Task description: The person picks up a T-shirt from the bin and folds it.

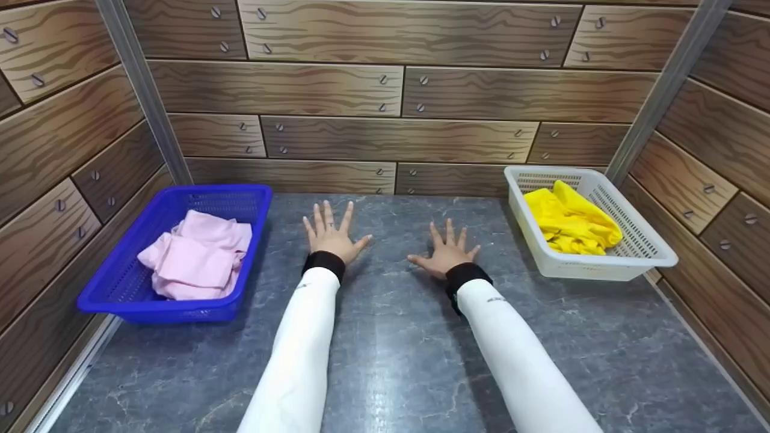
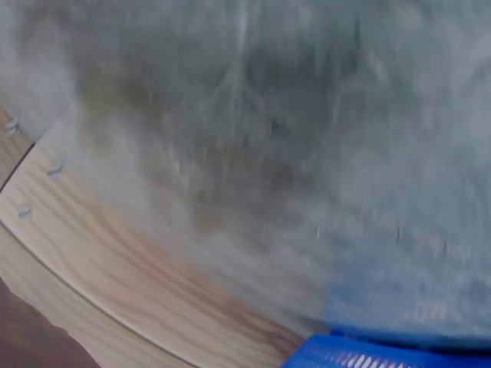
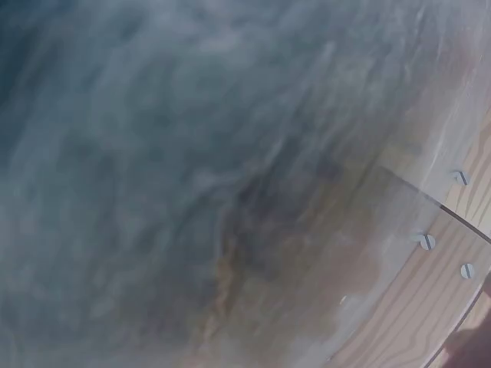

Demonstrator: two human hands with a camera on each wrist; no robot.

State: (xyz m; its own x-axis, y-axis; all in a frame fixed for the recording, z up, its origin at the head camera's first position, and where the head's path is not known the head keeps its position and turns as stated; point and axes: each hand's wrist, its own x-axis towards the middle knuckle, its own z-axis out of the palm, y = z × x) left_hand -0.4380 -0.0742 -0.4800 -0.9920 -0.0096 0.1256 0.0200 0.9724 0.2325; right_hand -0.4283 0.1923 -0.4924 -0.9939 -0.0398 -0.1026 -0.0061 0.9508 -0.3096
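Note:
My left hand (image 1: 334,237) is spread flat, palm down, over the grey tabletop, its fingers straight and apart. To its right, my right hand (image 1: 448,252) lies the same way with fingers fanned out. Neither hand holds anything. Left of the left hand, a folded pink cloth (image 1: 198,255) lies in a blue basket (image 1: 174,310). A crumpled yellow cloth (image 1: 571,219) sits inside a white basket (image 1: 601,267), on the right of the right hand. In the left wrist view a corner of the blue basket (image 2: 368,354) shows; both wrist views are mostly blurred tabletop.
The grey marbled tabletop (image 1: 385,337) reaches to a wood-patterned back wall (image 1: 337,138). Similar wood-patterned panels stand at the left and right, close beside the baskets. Metal posts (image 1: 150,90) mark the corners.

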